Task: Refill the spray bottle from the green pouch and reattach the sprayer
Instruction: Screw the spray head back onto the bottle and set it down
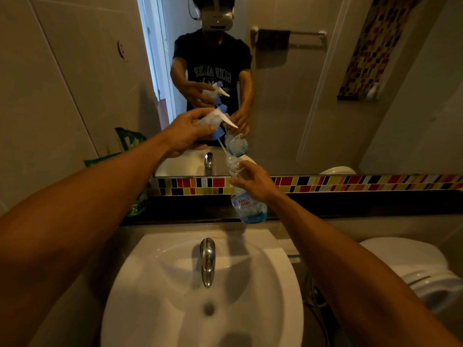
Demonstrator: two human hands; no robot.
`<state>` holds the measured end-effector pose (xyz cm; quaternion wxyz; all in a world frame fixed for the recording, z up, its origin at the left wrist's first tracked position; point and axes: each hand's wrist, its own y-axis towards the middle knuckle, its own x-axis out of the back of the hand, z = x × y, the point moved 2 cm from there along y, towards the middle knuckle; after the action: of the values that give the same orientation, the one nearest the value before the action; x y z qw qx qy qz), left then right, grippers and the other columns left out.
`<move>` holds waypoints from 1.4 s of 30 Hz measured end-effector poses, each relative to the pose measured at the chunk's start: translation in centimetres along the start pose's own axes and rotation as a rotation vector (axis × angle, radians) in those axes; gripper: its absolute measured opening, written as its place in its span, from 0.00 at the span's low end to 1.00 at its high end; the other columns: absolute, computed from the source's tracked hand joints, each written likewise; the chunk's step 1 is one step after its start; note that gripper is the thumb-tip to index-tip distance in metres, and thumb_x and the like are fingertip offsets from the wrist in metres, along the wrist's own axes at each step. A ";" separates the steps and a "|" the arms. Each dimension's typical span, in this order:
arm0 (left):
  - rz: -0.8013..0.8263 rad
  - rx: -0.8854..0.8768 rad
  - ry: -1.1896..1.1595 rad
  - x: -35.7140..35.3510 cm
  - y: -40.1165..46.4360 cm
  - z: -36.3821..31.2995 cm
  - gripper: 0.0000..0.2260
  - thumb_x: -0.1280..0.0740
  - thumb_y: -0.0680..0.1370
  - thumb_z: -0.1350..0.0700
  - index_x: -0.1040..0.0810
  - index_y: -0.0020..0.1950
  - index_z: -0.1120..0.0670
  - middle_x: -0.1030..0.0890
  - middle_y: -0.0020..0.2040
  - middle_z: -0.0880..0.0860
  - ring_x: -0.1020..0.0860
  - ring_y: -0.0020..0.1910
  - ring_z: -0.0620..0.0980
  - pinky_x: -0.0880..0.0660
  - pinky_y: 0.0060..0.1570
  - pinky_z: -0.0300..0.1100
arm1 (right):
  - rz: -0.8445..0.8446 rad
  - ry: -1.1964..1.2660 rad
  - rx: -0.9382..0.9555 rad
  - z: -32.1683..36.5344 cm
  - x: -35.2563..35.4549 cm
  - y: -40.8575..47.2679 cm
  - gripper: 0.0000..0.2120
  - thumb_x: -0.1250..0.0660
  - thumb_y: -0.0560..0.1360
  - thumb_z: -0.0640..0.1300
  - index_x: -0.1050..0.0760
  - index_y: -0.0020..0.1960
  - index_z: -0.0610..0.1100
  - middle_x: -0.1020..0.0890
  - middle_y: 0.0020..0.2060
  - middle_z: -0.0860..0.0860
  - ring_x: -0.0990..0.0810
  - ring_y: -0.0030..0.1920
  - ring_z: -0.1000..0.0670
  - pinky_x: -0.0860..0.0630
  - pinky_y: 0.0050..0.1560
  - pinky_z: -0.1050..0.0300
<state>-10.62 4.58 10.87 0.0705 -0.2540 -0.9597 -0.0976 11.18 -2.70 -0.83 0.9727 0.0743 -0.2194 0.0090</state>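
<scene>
My left hand [186, 132] grips the white and blue sprayer head [217, 121], held up above the bottle, off its neck. Its thin dip tube [223, 148] slants down into the open neck of the bottle. My right hand [253, 181] holds the clear spray bottle [248, 205] by its upper part, tilted, above the dark counter. The bottle carries a blue label and a little blue liquid at the bottom. The green pouch [136, 206] leans against the wall at the left end of the counter, mostly hidden behind my left forearm.
A white sink [270, 276] with a chrome tap [207, 261] lies below my hands. The mirror [300, 96] behind repeats the hands, sprayer and bottle. A coloured tile strip [350, 182] runs along the dark counter [350, 204]. A toilet [421, 269] stands at the right.
</scene>
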 end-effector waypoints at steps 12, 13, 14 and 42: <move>0.008 0.032 0.011 -2.7 -0.5 2.9 0.22 0.28 0.77 0.58 0.24 0.67 0.41 0.20 0.60 0.50 0.18 0.56 0.54 0.18 0.44 0.42 | -0.001 0.018 0.046 0.6 -1.1 0.9 0.19 0.25 0.77 0.46 0.25 0.65 0.45 0.19 0.55 0.44 0.18 0.55 0.45 0.19 0.55 0.51; 0.004 0.033 0.011 -2.8 -0.5 3.1 0.22 0.28 0.77 0.59 0.25 0.68 0.42 0.20 0.61 0.51 0.19 0.57 0.54 0.18 0.46 0.44 | 0.002 0.016 0.042 0.6 -1.3 0.9 0.20 0.26 0.77 0.46 0.25 0.66 0.45 0.19 0.56 0.44 0.18 0.56 0.46 0.19 0.56 0.51; -0.001 0.032 0.014 -3.0 -0.5 3.3 0.23 0.28 0.77 0.59 0.25 0.69 0.43 0.22 0.62 0.52 0.19 0.58 0.55 0.18 0.49 0.47 | 0.002 0.014 0.036 0.6 -1.4 0.9 0.21 0.26 0.77 0.47 0.26 0.67 0.46 0.19 0.56 0.45 0.19 0.56 0.46 0.19 0.55 0.51; -0.393 -0.044 0.000 -4.9 -0.1 5.4 0.18 0.27 0.74 0.63 0.23 0.63 0.56 0.21 0.54 0.55 0.21 0.55 0.57 0.20 0.47 0.43 | -0.128 -0.079 -0.009 0.3 -4.5 2.2 0.20 0.26 0.78 0.47 0.27 0.66 0.48 0.18 0.56 0.52 0.18 0.56 0.49 0.19 0.58 0.45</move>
<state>-6.96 3.35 4.73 0.0444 -0.0634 -0.9885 -0.1301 6.93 -0.45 -2.18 0.9622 0.0842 -0.2526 -0.0573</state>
